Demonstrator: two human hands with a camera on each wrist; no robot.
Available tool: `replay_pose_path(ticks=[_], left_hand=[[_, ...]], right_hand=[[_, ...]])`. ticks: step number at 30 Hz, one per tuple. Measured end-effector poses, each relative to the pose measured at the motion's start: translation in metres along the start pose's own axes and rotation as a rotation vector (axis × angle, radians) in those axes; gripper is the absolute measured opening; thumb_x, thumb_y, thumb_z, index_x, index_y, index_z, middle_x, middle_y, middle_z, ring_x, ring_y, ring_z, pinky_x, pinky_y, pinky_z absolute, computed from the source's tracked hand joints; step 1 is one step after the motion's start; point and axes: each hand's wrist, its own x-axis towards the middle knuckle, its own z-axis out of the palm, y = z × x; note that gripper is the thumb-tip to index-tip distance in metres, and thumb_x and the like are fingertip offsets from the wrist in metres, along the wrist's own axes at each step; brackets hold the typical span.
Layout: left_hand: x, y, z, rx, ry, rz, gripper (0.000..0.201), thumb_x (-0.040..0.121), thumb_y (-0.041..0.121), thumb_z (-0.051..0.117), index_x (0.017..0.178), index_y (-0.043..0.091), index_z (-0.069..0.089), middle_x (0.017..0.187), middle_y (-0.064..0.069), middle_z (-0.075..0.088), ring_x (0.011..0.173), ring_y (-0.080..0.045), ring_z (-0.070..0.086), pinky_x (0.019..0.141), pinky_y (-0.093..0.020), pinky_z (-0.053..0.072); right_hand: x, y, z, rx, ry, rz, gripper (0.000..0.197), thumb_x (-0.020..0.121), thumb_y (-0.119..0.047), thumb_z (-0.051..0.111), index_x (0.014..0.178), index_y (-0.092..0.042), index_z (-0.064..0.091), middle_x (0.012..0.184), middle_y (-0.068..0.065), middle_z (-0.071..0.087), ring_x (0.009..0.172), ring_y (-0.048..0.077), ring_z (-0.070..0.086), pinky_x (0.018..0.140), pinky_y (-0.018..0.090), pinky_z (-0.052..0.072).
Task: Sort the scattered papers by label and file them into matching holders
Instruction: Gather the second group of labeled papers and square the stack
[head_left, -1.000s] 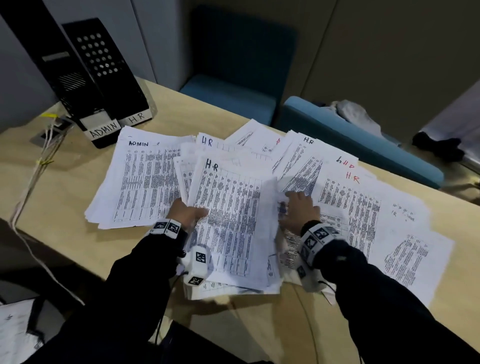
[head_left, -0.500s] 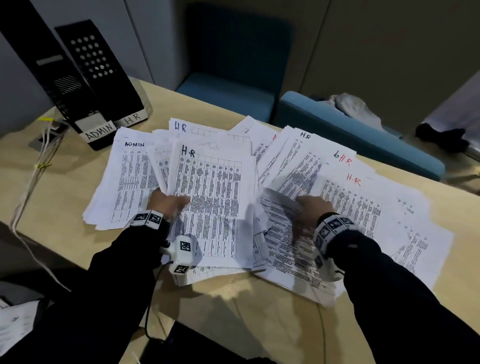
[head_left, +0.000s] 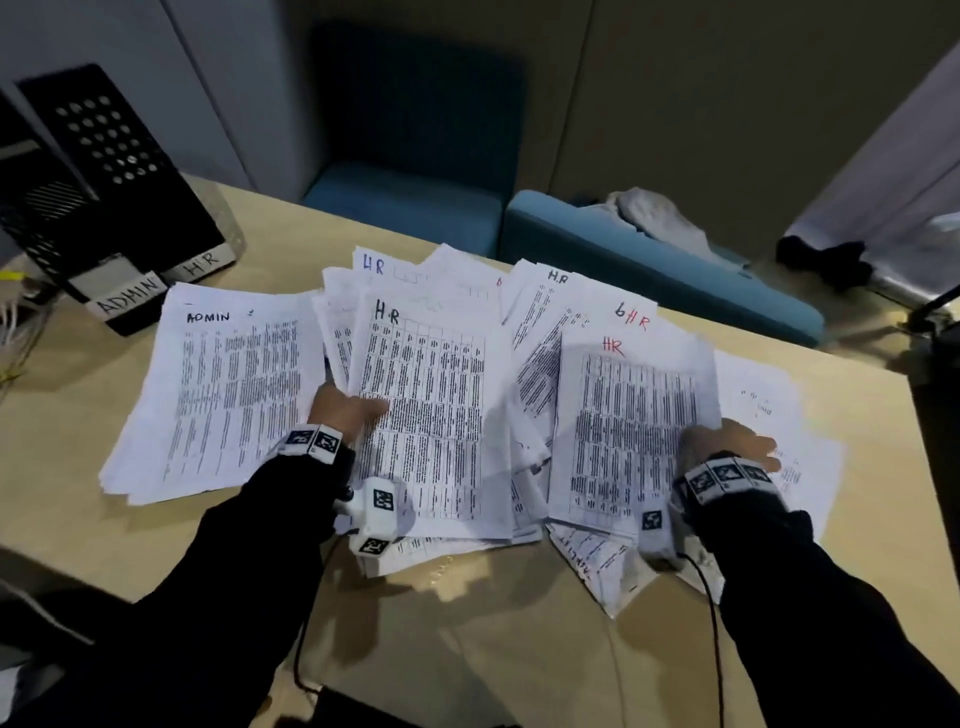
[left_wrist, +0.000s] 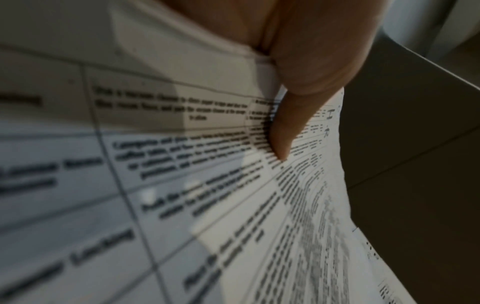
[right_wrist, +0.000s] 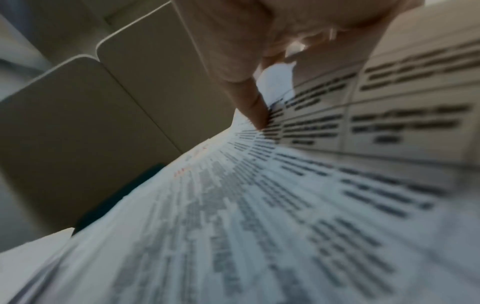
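An HR bundle (head_left: 426, 415) is pinched at its near-left edge by the left hand (head_left: 343, 410); a red-marked HR sheet (head_left: 631, 431) is clamped by the right hand (head_left: 727, 441), mid-table. Loose pages beneath could be dragged along, and the ADMIN stack (head_left: 228, 395) nudged and mixed.

Both arms wear long black sleeves (head_left: 218, 561) that reach the wrists. Just behind the fingers of the left hand (head_left: 343, 410), a white band (head_left: 310, 442) with black square patterns goes round the wrist. Below it sits a small white box (head_left: 376, 514) with the same kind of patterns, and a thin black cable (head_left: 301, 649) hangs from it. The right hand (head_left: 727, 441) has a matching band (head_left: 724, 478), white box (head_left: 655, 530) and black cable (head_left: 714, 649).
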Motion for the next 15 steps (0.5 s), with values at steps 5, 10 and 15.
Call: replay_pose_path(ticks=[5, 10, 15], left_hand=[[0.001, -0.003, 0.006, 0.068, 0.01, -0.022, 0.067, 0.078, 0.007, 0.074, 0.135, -0.006, 0.04, 0.123, -0.027, 0.058, 0.11, -0.039, 0.058, 0.097, -0.044, 0.047], [0.002, -0.007, 0.007, 0.084, 0.0, -0.028, 0.067, 0.077, 0.009, 0.075, 0.133, -0.004, 0.042, 0.124, -0.026, 0.058, 0.111, -0.041, 0.057, 0.099, -0.049, 0.047], [0.006, -0.008, 0.006, 0.093, -0.021, -0.003, 0.055, 0.08, 0.004, 0.071, 0.129, -0.006, 0.046, 0.093, -0.016, 0.06, 0.083, -0.028, 0.056, 0.075, -0.034, 0.048]], right_hand=[[0.006, 0.004, -0.004, 0.089, -0.08, 0.095, 0.102, 0.073, -0.035, 0.078, 0.145, -0.001, 0.015, 0.149, 0.024, 0.02, 0.138, 0.04, 0.025, 0.109, 0.051, 0.027], [0.013, -0.003, 0.0, 0.189, -0.079, -0.049, 0.064, 0.078, -0.013, 0.072, 0.13, 0.004, 0.04, 0.127, 0.026, 0.053, 0.115, 0.04, 0.054, 0.09, 0.038, 0.046], [0.009, -0.019, -0.009, 0.134, 0.023, -0.093, 0.029, 0.089, -0.008, 0.052, 0.111, 0.008, 0.06, 0.113, 0.028, 0.063, 0.105, 0.041, 0.06, 0.085, 0.043, 0.049]])
